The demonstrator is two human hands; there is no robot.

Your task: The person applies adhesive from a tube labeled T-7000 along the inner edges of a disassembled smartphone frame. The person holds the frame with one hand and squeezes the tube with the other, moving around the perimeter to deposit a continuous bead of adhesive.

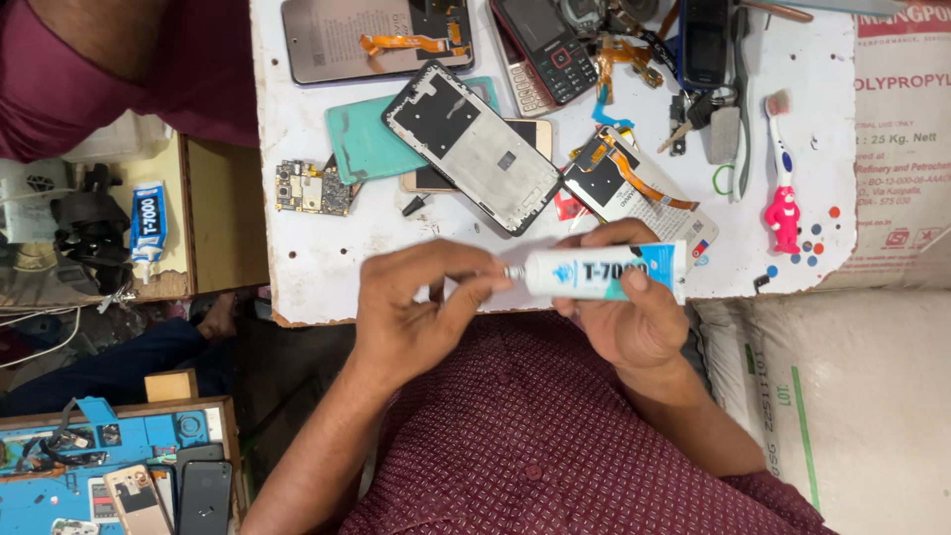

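A white glue tube (602, 272) with a teal label lies crosswise at centre, gripped by the right hand (634, 307); a second blue-and-white tube (148, 228) stands at nine o'clock; a printed white sack (901, 149) sits at three o'clock; a keypad phone's dark screen (535, 22) shows at twelve.

Soft plastic, bare metal and worn painted board on a repair bench

The glue tube (602, 272) looks like soft, smooth plastic with a slight sheen, white and teal, ending in a thin metal-looking nozzle. The white board (327, 260) beneath is matt, scuffed and stained, its edge chipped to a rough brown core. The phone frame (472, 147) shows dull grey metal with matt black patches; the teal back cover (367, 139) is smooth plastic, faintly scratched. The circuit board (312, 188) is matt with small shiny metal parts. The toothbrush (782, 178) is glossy plastic. The maroon shirt (555, 436) is dotted woven cloth, and the white sack (852, 396) is coarse woven plastic.
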